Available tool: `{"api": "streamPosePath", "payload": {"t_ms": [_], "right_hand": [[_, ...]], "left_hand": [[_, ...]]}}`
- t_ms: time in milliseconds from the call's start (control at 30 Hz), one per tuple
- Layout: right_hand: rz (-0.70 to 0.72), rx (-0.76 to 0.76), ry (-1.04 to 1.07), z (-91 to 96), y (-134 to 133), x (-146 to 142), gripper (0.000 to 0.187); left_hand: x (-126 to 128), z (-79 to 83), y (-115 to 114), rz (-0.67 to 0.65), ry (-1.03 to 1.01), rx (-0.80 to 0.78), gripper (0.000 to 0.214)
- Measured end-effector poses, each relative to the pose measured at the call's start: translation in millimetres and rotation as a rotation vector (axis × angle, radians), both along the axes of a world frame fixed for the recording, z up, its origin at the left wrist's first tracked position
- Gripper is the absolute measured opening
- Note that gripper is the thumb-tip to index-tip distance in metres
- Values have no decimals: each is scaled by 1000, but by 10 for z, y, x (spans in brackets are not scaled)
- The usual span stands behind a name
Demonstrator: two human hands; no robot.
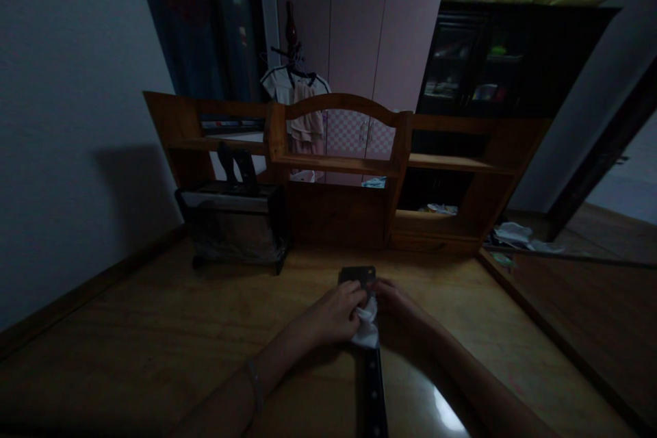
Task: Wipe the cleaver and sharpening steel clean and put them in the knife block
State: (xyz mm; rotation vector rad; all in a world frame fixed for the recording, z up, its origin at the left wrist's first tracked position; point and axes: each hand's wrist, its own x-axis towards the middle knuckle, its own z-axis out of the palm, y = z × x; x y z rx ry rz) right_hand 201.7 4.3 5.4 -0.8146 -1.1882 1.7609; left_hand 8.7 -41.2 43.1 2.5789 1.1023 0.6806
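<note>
A cleaver lies on the wooden desktop, its dark riveted handle (374,390) towards me and its broad blade (358,274) pointing away. Bunched over the blade is a white cloth or tissue (366,328). My left hand (339,309) is closed on this white cloth and presses it against the blade from the left. From the right, my right hand (394,297) has its fingers drawn together at the blade's right edge, near the far end. The fingertips of both hands nearly meet, and the dim light partly hides their exact grip.
A knife block (233,226) with black handles stands at the back left of the desktop (215,328). Behind is a wooden shelf unit (336,219). The wall (66,150) borders the left side. Beyond the shelves stand a pink wardrobe (356,41) and a dark cabinet (534,61).
</note>
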Motion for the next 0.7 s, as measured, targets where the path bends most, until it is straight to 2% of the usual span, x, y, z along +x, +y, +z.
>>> {"api": "streamPosePath", "payload": {"t_ms": [500,700], "right_hand": [[-73,-3,-78,-15,30,11,26],[-55,3,-59,-1,19,1,25]], "left_hand": [[9,9,-4,8,28,18,22],[13,35,-31,25,48,5,26]]}}
